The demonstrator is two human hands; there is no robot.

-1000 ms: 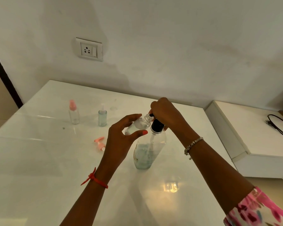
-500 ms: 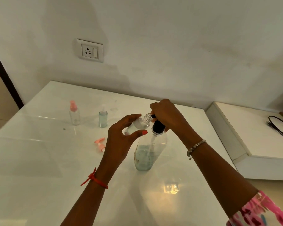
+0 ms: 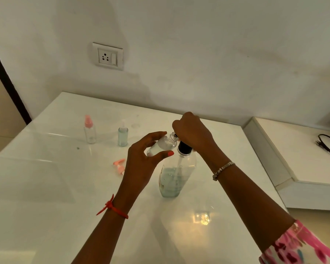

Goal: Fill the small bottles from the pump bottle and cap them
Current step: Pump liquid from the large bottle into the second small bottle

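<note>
A clear pump bottle [image 3: 174, 174] with pale blue liquid and a black collar stands mid-table. My right hand [image 3: 191, 130] covers its pump head, fingers curled over it. My left hand [image 3: 143, 161] grips a small clear bottle [image 3: 163, 144], tilted with its open threaded neck at the pump's nozzle. A loose pink spray cap [image 3: 119, 165] lies on the table left of my left wrist. Further back stand a small bottle with a pink cap [image 3: 90, 130] and a small bottle with a clear cap [image 3: 123, 135] holding blue liquid.
The white glossy table [image 3: 46, 187] meets the wall at the back, with a wall socket [image 3: 108, 57] above. A raised white ledge [image 3: 293, 159] with a black cable [image 3: 328, 145] lies to the right.
The hands and bottles have held nearly the same pose; my right hand stays on the pump head with only slight motion.
</note>
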